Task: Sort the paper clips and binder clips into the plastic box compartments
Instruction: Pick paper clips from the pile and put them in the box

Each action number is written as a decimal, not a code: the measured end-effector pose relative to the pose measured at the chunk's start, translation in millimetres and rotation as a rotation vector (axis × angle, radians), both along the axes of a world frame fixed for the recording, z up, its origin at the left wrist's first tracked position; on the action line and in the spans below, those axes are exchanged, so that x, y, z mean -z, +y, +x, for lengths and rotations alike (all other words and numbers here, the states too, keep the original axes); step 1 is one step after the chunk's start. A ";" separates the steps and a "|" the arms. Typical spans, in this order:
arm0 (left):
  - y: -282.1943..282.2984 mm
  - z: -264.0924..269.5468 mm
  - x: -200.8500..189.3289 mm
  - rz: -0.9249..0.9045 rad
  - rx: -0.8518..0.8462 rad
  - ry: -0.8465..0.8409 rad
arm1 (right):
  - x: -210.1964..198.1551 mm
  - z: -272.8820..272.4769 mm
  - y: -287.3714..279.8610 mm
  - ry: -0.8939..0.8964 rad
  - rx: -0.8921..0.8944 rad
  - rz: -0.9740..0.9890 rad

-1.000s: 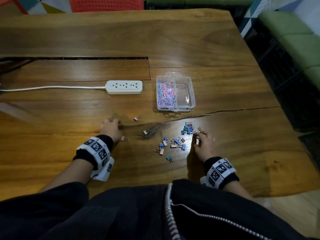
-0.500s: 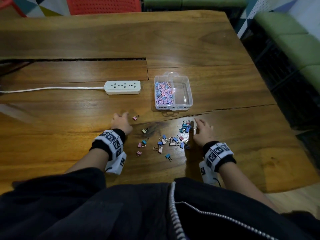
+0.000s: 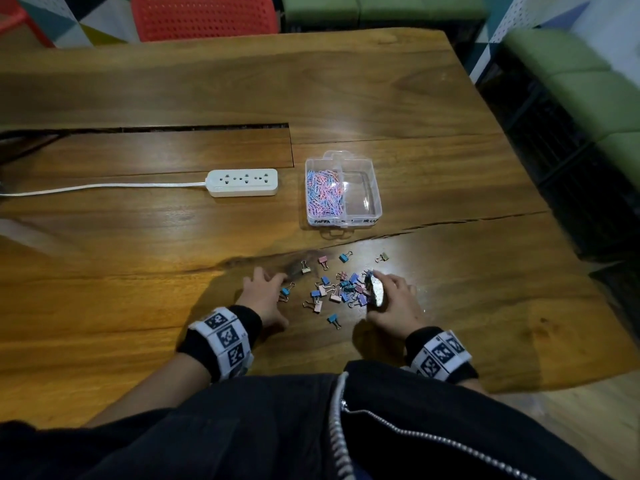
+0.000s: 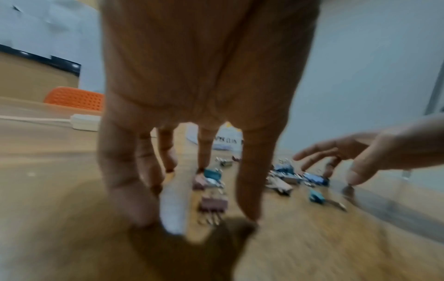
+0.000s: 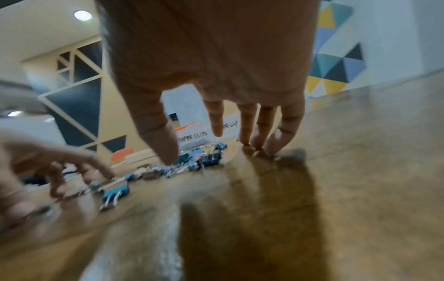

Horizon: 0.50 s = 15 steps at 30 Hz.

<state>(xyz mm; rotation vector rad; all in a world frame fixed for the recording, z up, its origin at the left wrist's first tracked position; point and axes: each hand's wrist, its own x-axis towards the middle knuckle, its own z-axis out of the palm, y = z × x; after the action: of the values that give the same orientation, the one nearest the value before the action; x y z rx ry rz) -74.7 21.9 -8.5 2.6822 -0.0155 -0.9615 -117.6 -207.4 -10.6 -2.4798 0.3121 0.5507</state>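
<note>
A clear plastic box (image 3: 375,188) stands mid-table; its left compartment holds pink and blue paper clips (image 3: 323,194), and its right compartment looks empty. Several coloured binder clips (image 3: 337,291) lie in a loose pile between my hands. My left hand (image 3: 273,284) presses spread, straight fingers on the wood at the pile's left edge, with binder clips (image 4: 212,204) between finger and thumb. My right hand (image 3: 384,289) rests fingertips on the table at the pile's right edge. Its thumb hangs over the blue binder clips (image 5: 209,155). Neither hand grips anything.
A white power strip (image 3: 242,181) with its cord lies left of the box. Stray binder clips, one of them olive (image 3: 382,257), lie between the pile and the box. A dark crack (image 3: 450,223) crosses the wooden table. An orange chair (image 3: 204,15) stands behind the far edge.
Both hands have slid inward toward each other. The left hand has pushed the scattered clips rightward, so the pile is tighter between the hands.
</note>
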 end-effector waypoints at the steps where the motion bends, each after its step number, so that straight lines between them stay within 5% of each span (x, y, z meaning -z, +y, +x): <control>1: -2.5 -4.3 2.4 -0.015 -0.010 -0.028 | -0.3 -1.7 3.2 0.038 -0.051 -0.061; 15: -55.0 0.5 -0.2 -0.138 0.153 -0.171 | 2.8 22.3 31.4 -0.026 -0.131 0.046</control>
<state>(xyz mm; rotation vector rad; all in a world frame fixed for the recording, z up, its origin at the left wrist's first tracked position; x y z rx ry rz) -74.2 -33.1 -8.3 2.6556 -0.3153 -0.7394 -95.3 -176.0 -13.4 -2.4728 0.1259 0.5724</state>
